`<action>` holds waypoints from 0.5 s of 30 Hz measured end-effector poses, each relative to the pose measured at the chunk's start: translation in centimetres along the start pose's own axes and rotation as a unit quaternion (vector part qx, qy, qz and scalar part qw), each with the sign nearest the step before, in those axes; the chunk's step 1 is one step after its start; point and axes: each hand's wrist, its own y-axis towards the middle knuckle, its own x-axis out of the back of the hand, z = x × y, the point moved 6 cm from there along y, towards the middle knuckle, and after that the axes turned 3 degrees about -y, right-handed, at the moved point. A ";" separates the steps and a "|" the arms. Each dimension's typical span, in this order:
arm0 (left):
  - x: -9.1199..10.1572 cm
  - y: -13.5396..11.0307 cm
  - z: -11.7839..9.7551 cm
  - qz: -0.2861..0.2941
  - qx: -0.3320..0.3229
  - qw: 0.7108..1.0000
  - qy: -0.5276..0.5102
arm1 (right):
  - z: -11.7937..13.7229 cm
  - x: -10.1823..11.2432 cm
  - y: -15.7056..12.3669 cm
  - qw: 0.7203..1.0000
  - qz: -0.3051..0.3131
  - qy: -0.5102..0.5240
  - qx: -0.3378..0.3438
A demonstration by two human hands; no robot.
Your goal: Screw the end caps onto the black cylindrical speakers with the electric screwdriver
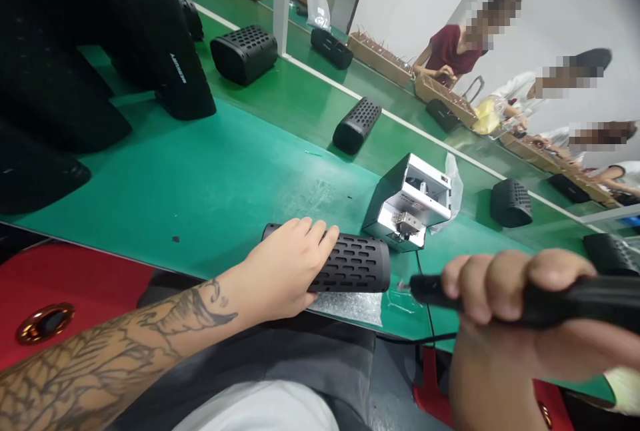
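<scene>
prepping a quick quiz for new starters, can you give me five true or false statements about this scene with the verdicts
1. The left hand grips a black slotted casing. True.
2. The right hand is empty. False: its fingers are wrapped around a black handheld tool.
3. The tip of that tool is pressed against the casing's end. False: a gap shows between them.
4. A silver and black device stands on the green work surface. True.
5. The casing under the left hand is the only slotted one in view. False: others lie farther off, such as the one near the white post, the second casing.
</scene>
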 end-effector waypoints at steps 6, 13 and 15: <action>0.2 -1.5 1.7 -0.048 -0.001 0.998 -0.032 | -5.3 3.8 6.1 0.988 -0.116 -0.065 0.082; -3.2 -8.3 8.7 -0.175 0.057 0.961 -0.206 | -6.5 2.9 4.0 0.993 -0.088 -0.071 0.038; -5.0 -9.4 9.6 -0.172 0.094 0.949 -0.247 | -5.1 3.1 3.7 0.992 -0.100 -0.068 0.046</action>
